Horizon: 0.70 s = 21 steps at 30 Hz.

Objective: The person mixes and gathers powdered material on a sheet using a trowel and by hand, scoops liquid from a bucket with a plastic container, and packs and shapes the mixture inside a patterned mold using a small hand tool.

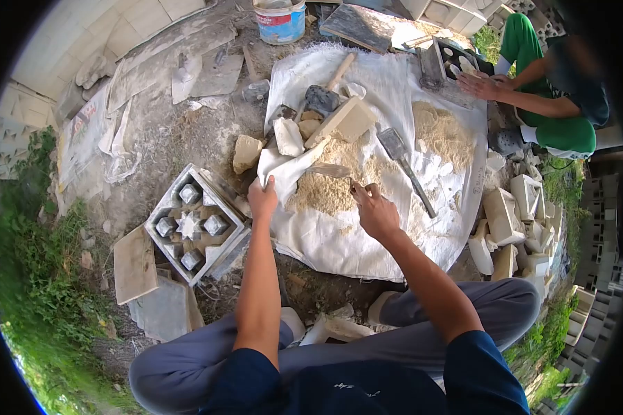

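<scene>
My left hand (262,198) is closed on a white flap (292,168) that looks like the lifted edge of the white sack (325,242). My right hand (376,211) grips a small trowel (330,170) by its handle, which is mostly hidden in the fingers. The trowel's blade lies over a heap of pale, sandy powder (323,194) on the sack, pointing toward the flap. Beside the heap lie a pale block (353,119) and several stone chunks (288,137). Left of my left hand sits a square metal mould (189,225) with a star in its middle.
A wooden-handled hammer (323,99) and a grey flat-headed tool (407,168) lie on the sack. A bucket (280,22) stands at the back. At right, another person (554,104) handles a box-shaped mould (441,63). Cast blocks (505,216) are piled at right, flat boards (135,264) at left.
</scene>
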Available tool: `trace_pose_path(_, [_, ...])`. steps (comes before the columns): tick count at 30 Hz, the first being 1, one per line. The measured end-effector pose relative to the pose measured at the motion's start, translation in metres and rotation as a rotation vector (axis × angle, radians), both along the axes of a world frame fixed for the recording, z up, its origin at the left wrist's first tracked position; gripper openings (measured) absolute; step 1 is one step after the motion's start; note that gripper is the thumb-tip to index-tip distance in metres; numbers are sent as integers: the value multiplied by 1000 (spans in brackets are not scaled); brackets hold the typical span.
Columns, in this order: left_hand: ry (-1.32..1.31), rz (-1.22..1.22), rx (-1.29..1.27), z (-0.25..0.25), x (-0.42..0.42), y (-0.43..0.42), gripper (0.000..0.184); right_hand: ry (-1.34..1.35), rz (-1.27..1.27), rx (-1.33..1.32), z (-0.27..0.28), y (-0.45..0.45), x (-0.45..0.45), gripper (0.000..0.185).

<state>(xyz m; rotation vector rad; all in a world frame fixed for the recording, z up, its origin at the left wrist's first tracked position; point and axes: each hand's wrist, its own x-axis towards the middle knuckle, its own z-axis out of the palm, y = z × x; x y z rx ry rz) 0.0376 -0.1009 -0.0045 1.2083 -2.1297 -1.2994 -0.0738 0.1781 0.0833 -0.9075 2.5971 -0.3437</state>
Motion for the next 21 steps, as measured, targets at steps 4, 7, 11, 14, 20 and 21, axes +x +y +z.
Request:
trace_pose_path(4, [52,-2,43,-11,0,-7,34,57,88,-31,9,-17,8,65])
trace_pose_path(7, [113,53,144,0,-3,-2,33,78,163,-70,-6,-23,12,65])
trace_pose_path(11, [224,88,149,3,-6,6,31,168,186,-38,-11,-5,8,63])
trace_pose_path(14, [275,110,158,1,-5,9,31,138,148,142,6,20,1,66])
trace_pose_path(20, [198,163,228,-12,-13,4,30,194,184,59,-1,-11,18,65])
trace_pose_path(21, [182,203,203,-8,-15,5,30,196,189,78,-6,-16,21,66])
